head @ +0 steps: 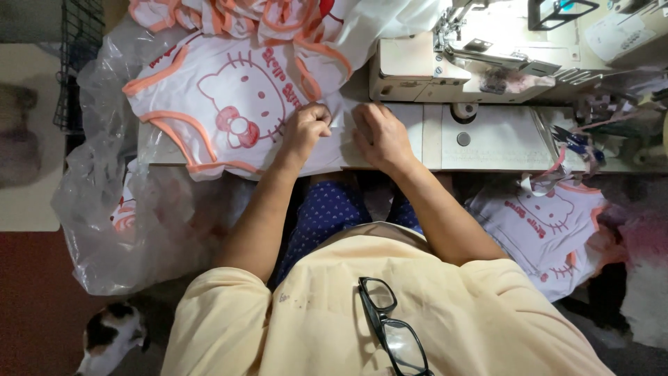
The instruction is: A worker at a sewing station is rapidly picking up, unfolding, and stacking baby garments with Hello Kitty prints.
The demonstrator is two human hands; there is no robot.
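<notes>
A white garment [229, 104] with orange trim and a printed cartoon cat lies on the sewing table [487, 150]. My left hand [306, 129] pinches its right edge with curled fingers. My right hand [379, 136] rests on the same white fabric just beside it, fingers bent down onto the cloth. Both hands sit in front of the cream sewing machine [445, 66]. More garments of the same kind [229, 14] are piled behind the one I hold.
A clear plastic bag [118, 223] of garments hangs off the table's left side. Another printed garment [543, 223] lies at the lower right. Scissors and ribbon scraps [577, 143] sit on the right. Black glasses [390, 327] hang at my chest. A cat [111, 338] sits below.
</notes>
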